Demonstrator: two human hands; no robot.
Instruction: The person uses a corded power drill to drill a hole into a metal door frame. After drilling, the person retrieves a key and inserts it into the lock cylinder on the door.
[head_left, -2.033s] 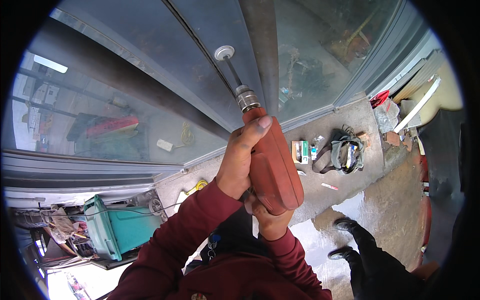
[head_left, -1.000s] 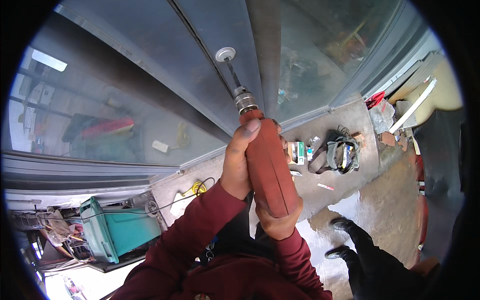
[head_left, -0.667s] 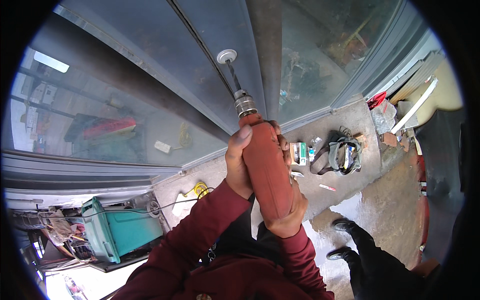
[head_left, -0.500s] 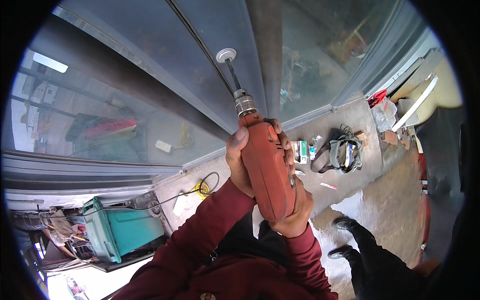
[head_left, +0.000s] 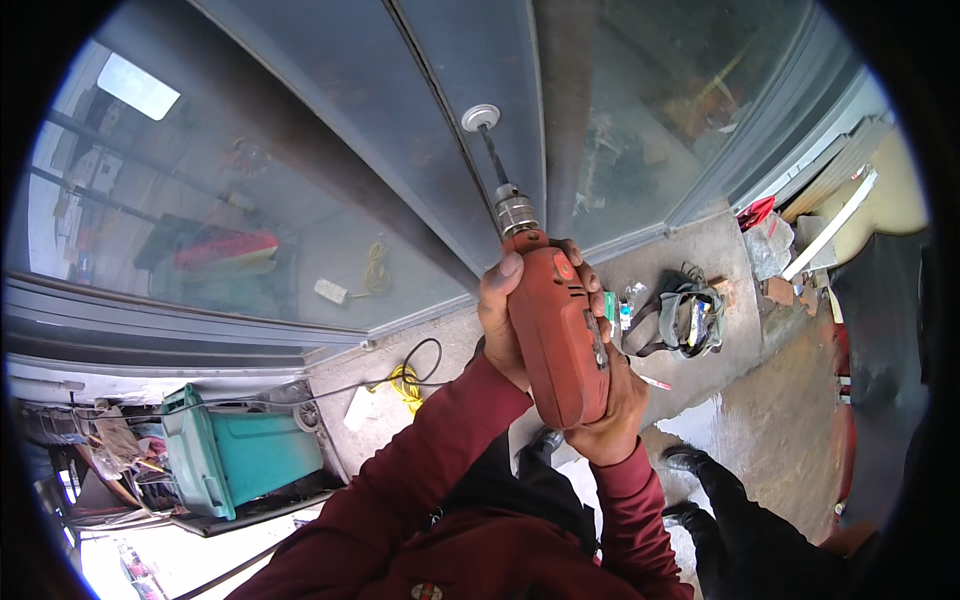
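Rolled since earlier, a long red plastic drill (head_left: 560, 345) is pointing at a round silver metal disc (head_left: 480, 114), both hands (head_left: 504, 325) (head_left: 615, 405) clamping it.

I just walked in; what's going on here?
Someone in maroon sleeves holds a red, long-bodied power drill, left hand around its front, right hand at its rear. The dark spiral metal bit points at a round white fitting on the grey metal frame; I can't tell whether it's turning.

Door (head_left: 365, 90) blocking ahead, free air beside drill chuck (head_left: 517, 213), bag (head_left: 690, 322) at right
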